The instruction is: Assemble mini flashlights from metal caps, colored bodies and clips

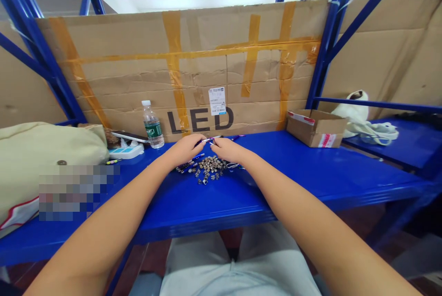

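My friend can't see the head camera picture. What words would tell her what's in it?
The left hand and right hand hold a thin pen between them next to a pile of small metal parts on a blue shelf. A water bottle stands to the left, a small cardboard box to the right.

Two hands [185, 149] [228, 149]; one held pen [208, 139]; one bottle [152, 125]; one box [316, 129].

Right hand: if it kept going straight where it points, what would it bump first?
Probably the left hand: the right hand points leftward along the thin pen that both hands pinch, though depth is unclear.
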The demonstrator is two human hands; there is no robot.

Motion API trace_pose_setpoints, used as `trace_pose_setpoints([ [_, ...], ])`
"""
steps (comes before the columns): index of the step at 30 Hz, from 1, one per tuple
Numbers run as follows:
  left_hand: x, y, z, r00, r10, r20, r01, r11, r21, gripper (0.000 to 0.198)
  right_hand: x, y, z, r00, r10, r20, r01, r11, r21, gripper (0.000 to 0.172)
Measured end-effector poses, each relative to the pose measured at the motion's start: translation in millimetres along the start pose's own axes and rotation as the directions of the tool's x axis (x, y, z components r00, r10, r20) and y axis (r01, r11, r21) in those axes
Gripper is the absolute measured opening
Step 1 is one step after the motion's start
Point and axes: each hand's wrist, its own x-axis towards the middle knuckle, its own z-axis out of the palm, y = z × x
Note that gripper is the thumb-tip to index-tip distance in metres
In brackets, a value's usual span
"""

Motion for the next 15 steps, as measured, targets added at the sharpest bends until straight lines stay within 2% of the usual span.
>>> trace_pose_setpoints([
  [4,-0.2,3.6,-1.8,1.0,-0.014,0.005,0.014,1.0,-0.026,0.028,-1.0,0.7,0.4,1.0,0.005,-0.005,-0.005,0.99,-0.138,0.025],
  [8,0.2,4.6,-2.0,1.0,-0.005,-0.005,0.004,1.0,-0.021,0.028,-0.1,0.9,0.2,0.999,-0.026,-0.018,0.023,0.985,-0.169,0.027],
  [11,0.9,4.1,-1.4,1.0,0.022,0.014,-0.022,0.999,0.034,0.03,0.7,0.8,1.0,0.997,-0.046,-0.054,0.042,0.997,-0.059,0.023],
  [15,1.1,5.3,-1.0,0.999,0.034,0.022,-0.036,0.989,0.143,0.032,-0.2,-4.5,3.8,0.997,0.069,-0.025,-0.059,0.956,0.286,0.031],
])
